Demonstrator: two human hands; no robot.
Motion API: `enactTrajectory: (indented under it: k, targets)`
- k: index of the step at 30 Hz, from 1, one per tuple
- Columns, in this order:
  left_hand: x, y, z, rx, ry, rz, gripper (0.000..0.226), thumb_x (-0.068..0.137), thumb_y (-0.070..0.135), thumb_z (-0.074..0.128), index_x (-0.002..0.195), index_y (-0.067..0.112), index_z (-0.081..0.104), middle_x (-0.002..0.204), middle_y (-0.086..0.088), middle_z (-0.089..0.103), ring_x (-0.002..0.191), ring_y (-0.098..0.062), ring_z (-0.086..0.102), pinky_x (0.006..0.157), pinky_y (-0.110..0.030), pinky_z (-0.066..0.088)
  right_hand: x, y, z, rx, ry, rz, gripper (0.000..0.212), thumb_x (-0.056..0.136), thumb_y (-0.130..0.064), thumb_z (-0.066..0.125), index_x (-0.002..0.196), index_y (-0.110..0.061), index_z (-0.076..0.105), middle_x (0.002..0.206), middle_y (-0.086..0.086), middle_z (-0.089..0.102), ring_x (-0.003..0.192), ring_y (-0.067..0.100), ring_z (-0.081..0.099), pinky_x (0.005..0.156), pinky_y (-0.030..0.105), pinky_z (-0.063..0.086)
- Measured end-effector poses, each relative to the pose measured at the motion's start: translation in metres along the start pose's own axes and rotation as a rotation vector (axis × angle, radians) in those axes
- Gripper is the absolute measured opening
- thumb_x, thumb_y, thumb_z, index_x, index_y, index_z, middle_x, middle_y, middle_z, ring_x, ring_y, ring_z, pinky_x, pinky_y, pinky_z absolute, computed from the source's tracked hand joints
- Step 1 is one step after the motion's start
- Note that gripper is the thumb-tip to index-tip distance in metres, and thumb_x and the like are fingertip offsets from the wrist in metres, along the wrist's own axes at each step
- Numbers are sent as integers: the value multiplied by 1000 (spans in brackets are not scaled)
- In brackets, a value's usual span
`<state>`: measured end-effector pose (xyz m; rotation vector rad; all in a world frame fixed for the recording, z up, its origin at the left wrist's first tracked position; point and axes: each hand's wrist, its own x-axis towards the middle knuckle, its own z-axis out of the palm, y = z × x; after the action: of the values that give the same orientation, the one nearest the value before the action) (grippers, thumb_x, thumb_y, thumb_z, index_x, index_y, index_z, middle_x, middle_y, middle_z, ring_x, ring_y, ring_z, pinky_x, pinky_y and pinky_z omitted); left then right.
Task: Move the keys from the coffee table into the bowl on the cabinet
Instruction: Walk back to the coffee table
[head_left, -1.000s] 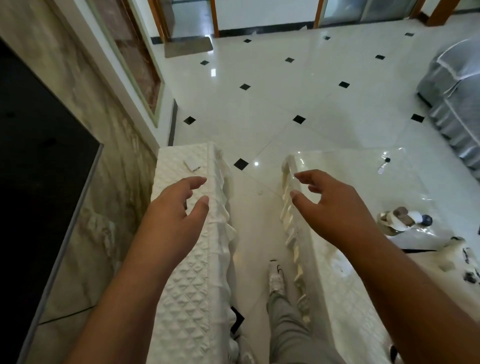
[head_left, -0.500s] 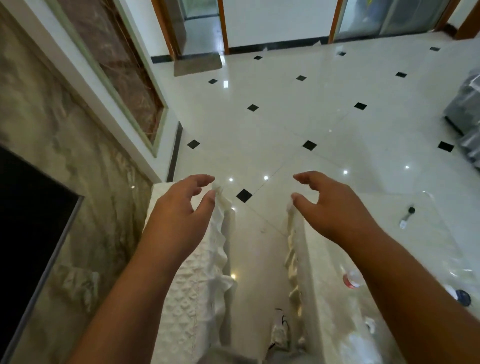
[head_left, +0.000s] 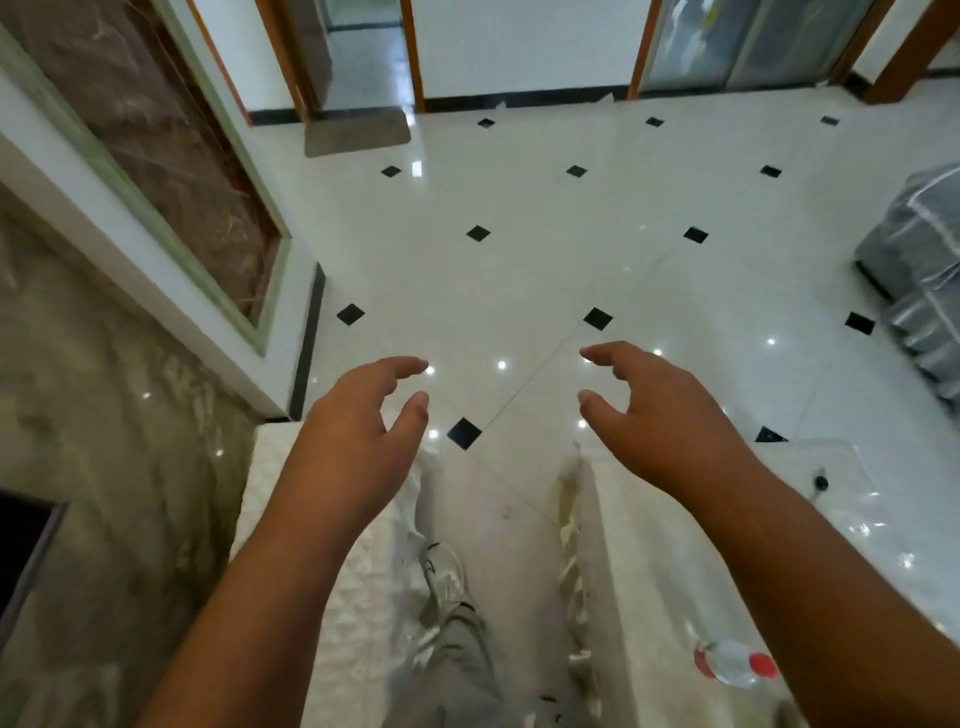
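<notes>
My left hand hovers over the far end of the white quilted cabinet top at lower left, fingers apart and curled, holding nothing. My right hand hangs over the near corner of the glass-topped coffee table at lower right, also empty with fingers spread. No keys and no bowl show in this view. A small dark object lies on the glass near the table's far edge; I cannot tell what it is.
A clear bottle with a red cap lies on the coffee table. A narrow aisle of floor runs between cabinet and table, with my leg and shoe in it. Marble wall at left, covered sofa at right, white tiled floor ahead.
The view has tilted upward toward the floor and doorways. The cluttered near part of the table has dropped out of sight. Both hands stay empty and spread, a little farther forward.
</notes>
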<state>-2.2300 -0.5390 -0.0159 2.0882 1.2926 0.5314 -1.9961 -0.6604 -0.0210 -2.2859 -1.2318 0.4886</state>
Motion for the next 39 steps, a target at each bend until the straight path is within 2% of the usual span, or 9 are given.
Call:
enactTrajectory:
  k: [5, 8, 11, 17, 24, 27, 31, 36, 39]
  targets:
    - [102, -17, -12, -11, -30, 85, 34, 94, 42, 55, 128, 45, 54, 122, 21, 53, 88, 10, 49, 73, -10, 36, 82, -31, 4, -17, 25, 33, 47, 93, -44, 59, 139, -36, 48, 138, -6, 55, 113, 13, 57, 85, 25, 39]
    - [163, -28, -26, -12, -25, 129, 35, 94, 42, 53, 129, 42, 55, 125, 17, 56, 95, 10, 52, 76, -14, 39, 133, -56, 3, -46, 75, 13, 46, 93, -45, 58, 137, -36, 49, 136, -6, 56, 105, 9, 56, 82, 25, 39]
    - [213, -34, -37, -4, -32, 147, 36, 93, 44, 52, 129, 43, 54, 124, 19, 55, 92, 10, 53, 74, -14, 39, 176, -76, 3, -24, 132, 4, 45, 92, -46, 58, 135, -37, 50, 132, -8, 57, 100, 4, 51, 81, 25, 39]
    - [275, -46, -44, 7, -58, 157, 36, 92, 45, 52, 129, 43, 54, 125, 18, 56, 98, 8, 53, 79, -21, 43, 231, -90, 17, -18, 89, 9, 45, 92, -45, 58, 135, -37, 50, 134, -11, 56, 117, 5, 53, 84, 25, 41]
    - [343, -47, -38, 44, -77, 130, 37, 92, 48, 50, 128, 40, 56, 123, 14, 59, 99, -1, 58, 84, -31, 50, 310, -90, 25, 24, 65, 7, 46, 92, -44, 57, 137, -36, 50, 135, -12, 55, 119, 6, 53, 85, 26, 42]
    - [378, -36, -33, 98, -85, 129, 36, 92, 46, 51, 128, 40, 56, 122, 13, 59, 99, 0, 57, 78, -24, 44, 349, -84, 23, 58, 54, 18, 46, 93, -44, 57, 137, -35, 49, 138, -12, 53, 120, 7, 53, 85, 26, 42]
    - [434, -12, -24, 133, -79, 153, 35, 93, 42, 53, 127, 39, 57, 121, 13, 59, 102, 0, 56, 81, -23, 44, 409, -71, 16, 121, 60, 5, 46, 92, -44, 57, 137, -36, 49, 137, -15, 53, 118, 5, 53, 92, 29, 45]
    - [521, 31, -8, 172, -65, 162, 32, 93, 41, 55, 124, 43, 58, 117, 14, 59, 97, 2, 57, 84, -28, 48, 499, -42, -7, 193, 96, 27, 50, 92, -46, 58, 140, -37, 44, 134, -17, 53, 105, 4, 56, 81, 25, 42]
    - [577, 64, 10, 172, -51, 216, 32, 93, 39, 54, 124, 40, 58, 120, 15, 59, 107, 0, 56, 87, -29, 49, 548, -24, -29, 211, 127, 40, 51, 92, -47, 58, 140, -37, 43, 133, -16, 54, 106, 6, 57, 82, 27, 44]
